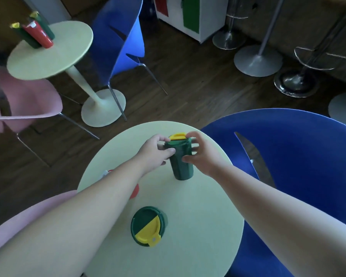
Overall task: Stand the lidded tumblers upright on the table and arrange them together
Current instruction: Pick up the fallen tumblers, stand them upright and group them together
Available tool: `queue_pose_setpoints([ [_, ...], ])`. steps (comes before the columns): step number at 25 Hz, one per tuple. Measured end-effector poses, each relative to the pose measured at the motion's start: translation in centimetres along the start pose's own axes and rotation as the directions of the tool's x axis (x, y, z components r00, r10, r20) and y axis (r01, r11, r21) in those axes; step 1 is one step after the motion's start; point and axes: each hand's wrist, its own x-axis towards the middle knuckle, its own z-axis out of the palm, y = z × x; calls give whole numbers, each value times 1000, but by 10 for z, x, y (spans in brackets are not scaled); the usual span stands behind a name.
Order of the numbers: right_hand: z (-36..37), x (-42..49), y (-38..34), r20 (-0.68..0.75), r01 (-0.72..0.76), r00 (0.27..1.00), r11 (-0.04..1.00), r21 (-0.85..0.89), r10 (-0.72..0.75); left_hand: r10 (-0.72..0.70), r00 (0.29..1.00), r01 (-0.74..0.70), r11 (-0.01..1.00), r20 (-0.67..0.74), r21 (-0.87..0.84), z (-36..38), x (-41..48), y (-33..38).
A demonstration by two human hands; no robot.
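A dark green tumbler [181, 160] with a yellow lid flap stands upright toward the far side of the round pale table [198, 206]. My left hand [155, 151] and my right hand [200, 152] both grip its upper part from either side. Nearer to me, a second green tumbler [147, 225] with a green and yellow lid stands upright, seen from above. A red tumbler [135, 191] lies mostly hidden under my left forearm; only a red edge and a pale bit at the left show.
A blue chair [298, 156] stands close at the table's right, a pink chair [24, 104] at the left. Another round table [54, 56] at the far left carries three upright tumblers [35, 32]. Stool bases [258, 60] stand on the dark wood floor.
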Motion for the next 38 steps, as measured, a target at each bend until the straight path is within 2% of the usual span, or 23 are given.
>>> queue_pose_setpoints([
  [3, -2, -12, -6, 6, 67, 998, 997, -38, -67, 42, 999, -41, 999, -35, 35, -3, -19, -4],
  [7, -3, -22, -4, 116, 139, 986, 980, -145, -123, 111, 993, -97, 969, -51, 229, 0, -42, -12],
  [11, -10, -26, -7, 158, 129, 983, 965, -227, -94, 128, 992, -124, 937, 7, 327, 6, -52, -10],
  [14, -14, -26, -9, 193, 155, 977, 926, -344, -92, 177, 983, -177, 870, 43, 461, 7, -51, -2],
  [16, -15, -28, -9, 202, 166, 975, 919, -358, -97, 237, 969, -237, 817, 68, 525, 6, -48, 1],
  [20, -11, -32, -7, 189, 140, 979, 935, -326, -81, 330, 940, -320, 775, 83, 545, 8, -47, 0],
  [23, -3, -32, -7, 181, 136, 980, 949, -285, -87, 316, 947, -288, 772, 51, 566, 7, -50, -6],
  [27, 19, -30, -20, 240, 171, 965, 943, -286, -102, 295, 955, -174, 657, -38, 734, -7, -63, -24],
  [29, 34, -28, -29, 278, 211, 952, 928, -306, -125, 273, 960, -128, 635, -67, 762, -19, -71, -34],
  [38, 63, -27, -44, 343, 282, 927, 882, -378, -150, 235, 964, -60, 653, -127, 755, -36, -89, -59],
])
